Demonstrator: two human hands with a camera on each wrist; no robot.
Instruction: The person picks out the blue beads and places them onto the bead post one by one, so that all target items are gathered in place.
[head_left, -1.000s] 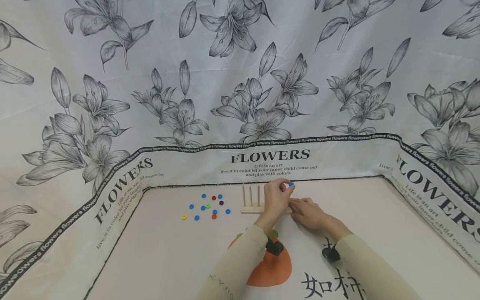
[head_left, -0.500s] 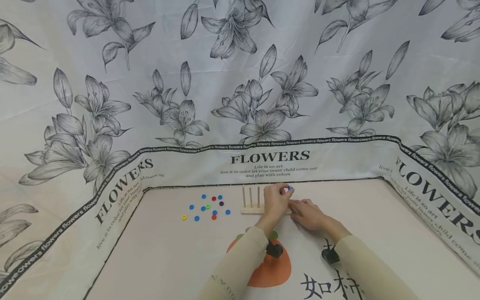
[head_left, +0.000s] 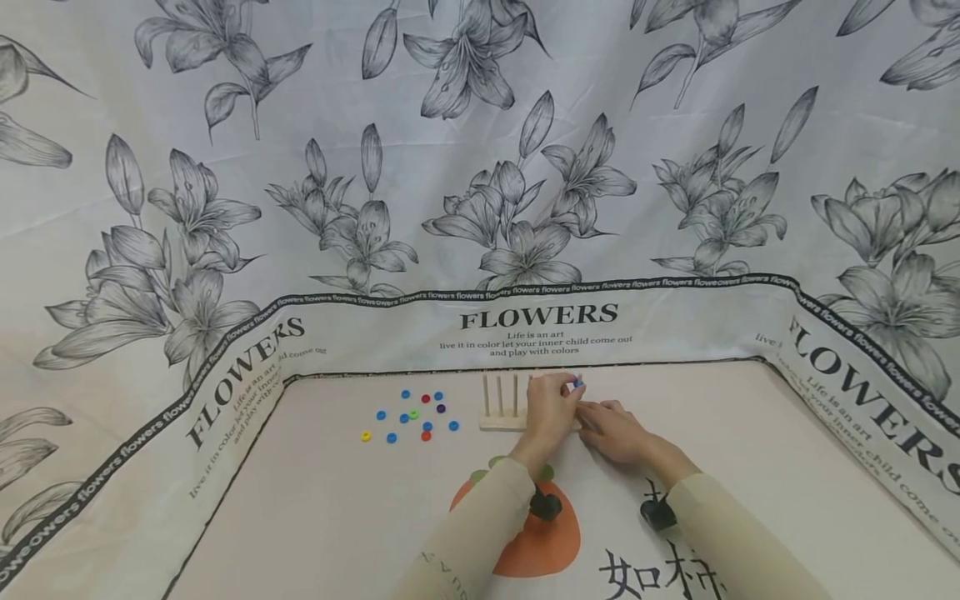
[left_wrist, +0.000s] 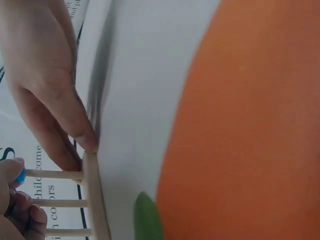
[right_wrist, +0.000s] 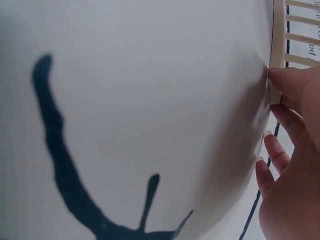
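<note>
Between thumb and forefinger, my left hand (head_left: 551, 414) pinches a small blue bead (left_wrist: 21, 176). In the left wrist view the bead is at the tip of the end peg (left_wrist: 55, 174) of a wooden peg stand (head_left: 501, 422). How far it sits over the tip is hard to tell. My right hand (head_left: 617, 432) grips the right end of the stand's base (right_wrist: 278, 45) between thumb and fingers. Several upright pegs show left of my left hand, which hides others in the head view.
Left of the stand lie loose beads: several blue ones (head_left: 392, 437), a yellow bead (head_left: 366, 436), a green bead (head_left: 413, 414), a purple bead (head_left: 441, 408) and two red beads (head_left: 426, 436). A floral curtain (head_left: 540, 325) rises behind the pale tablecloth (head_left: 315, 500).
My left hand has brought the blue bead down slightly, to the end peg. The right hand stays on the base, and the loose beads lie as before.
</note>
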